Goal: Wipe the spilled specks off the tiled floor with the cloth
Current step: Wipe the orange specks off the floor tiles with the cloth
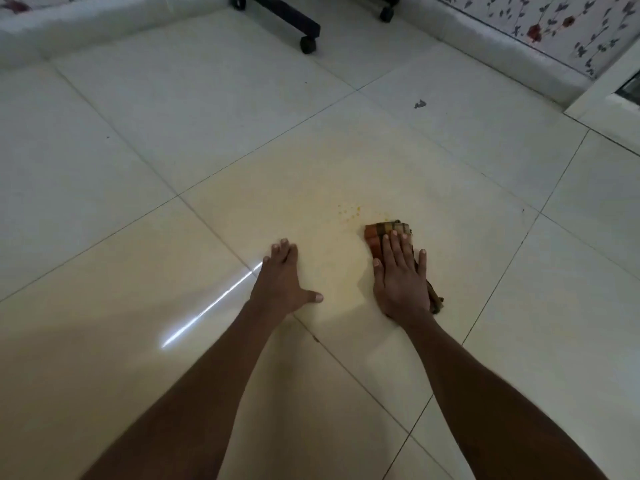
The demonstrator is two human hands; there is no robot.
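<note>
The person leans over a pale tiled floor (pixel 207 140) and both bare forearms reach forward from the bottom of the view. The right hand (pixel 401 275) lies flat, palm down, on a folded cloth (pixel 375 233) with brown, orange and green checks; the fingers are stretched and spread, pressing on the cloth and not curled around it. The cloth rests on the floor under this hand, and its far end shows beyond the fingertips, while a darker corner comes out near the wrist. Just beyond the cloth and a little to the left is a small group of yellow specks (pixel 349 211) on the same tile, close to the cloth's far edge. The left hand (pixel 282 275) is empty and released, also placed flat on the floor with the thumb out to the side, well apart from the cloth. A bright streak of reflected light (pixel 207 306) crosses the tile beside the left wrist. Farther away a small dark scrap (pixel 420 104) lies on the floor, and the black wheeled legs of some furniture (pixel 306 32) stand near a flowered wall (pixel 540 19).
</note>
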